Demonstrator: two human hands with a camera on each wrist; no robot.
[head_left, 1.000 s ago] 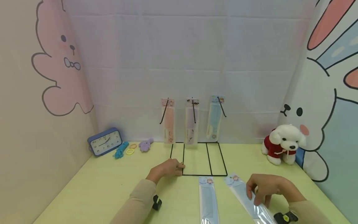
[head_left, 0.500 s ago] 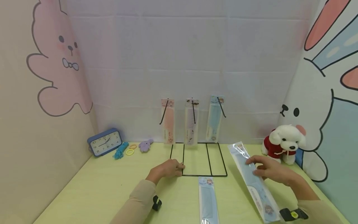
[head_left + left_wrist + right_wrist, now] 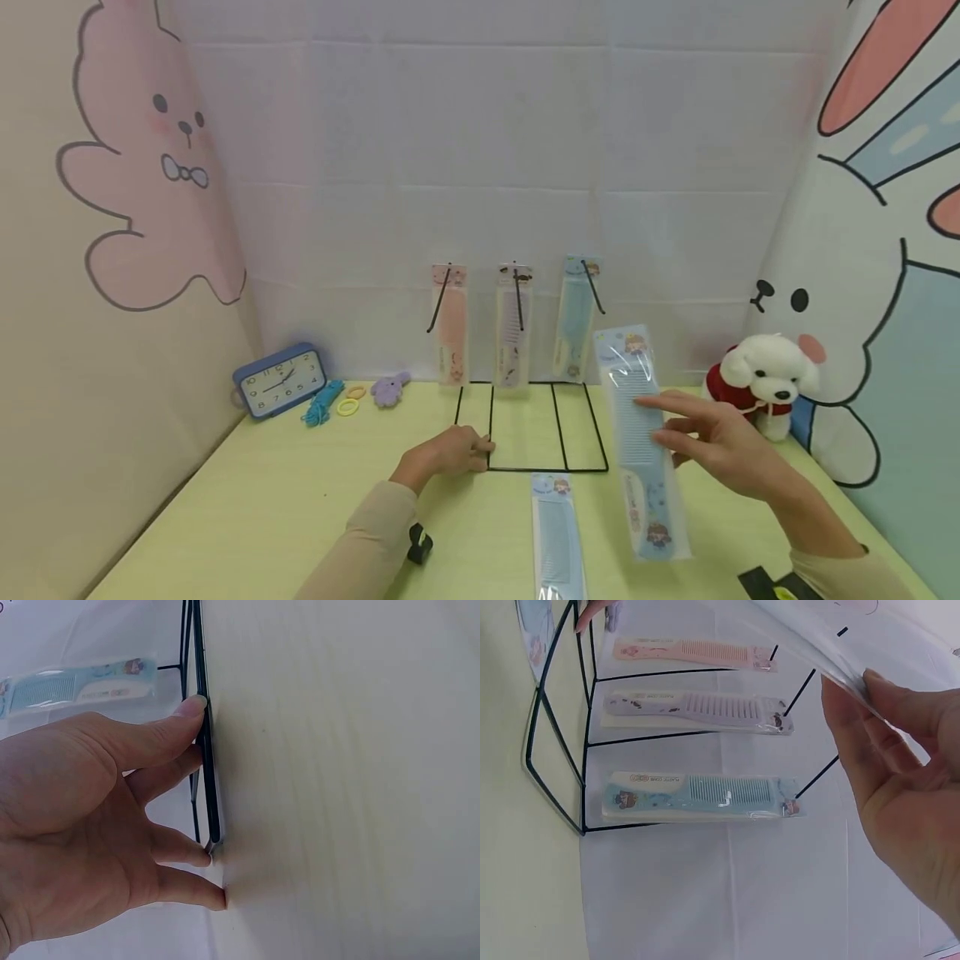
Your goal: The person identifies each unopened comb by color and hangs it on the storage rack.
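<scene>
My right hand (image 3: pixel 723 442) pinches a blue comb in a clear packet (image 3: pixel 647 500) by its edge, holding it up off the table, printed front showing. In the right wrist view the packet (image 3: pixel 810 634) is seen nearly edge-on between thumb and fingers. My left hand (image 3: pixel 450 450) grips the base of a black wire display rack (image 3: pixel 528 470) at its front left. Thumb and index finger (image 3: pixel 161 742) pinch the wire in the left wrist view. On the rack's prongs hang a pink comb (image 3: pixel 452 325), a purple comb (image 3: pixel 513 333) and a blue comb (image 3: pixel 576 312), all packaged.
Another packaged blue comb (image 3: pixel 557 542) lies on the table before the rack. At the back left are a blue clock (image 3: pixel 285 382), blue cord (image 3: pixel 324 403), two rings (image 3: pixel 348 407) and a purple toy (image 3: pixel 388 389). A white plush dog (image 3: pixel 772 375) sits at the right.
My right hand has lifted the packaged blue comb off the table, moved it left toward the rack and turned it more upright. The left hand has stayed on the rack's base.
</scene>
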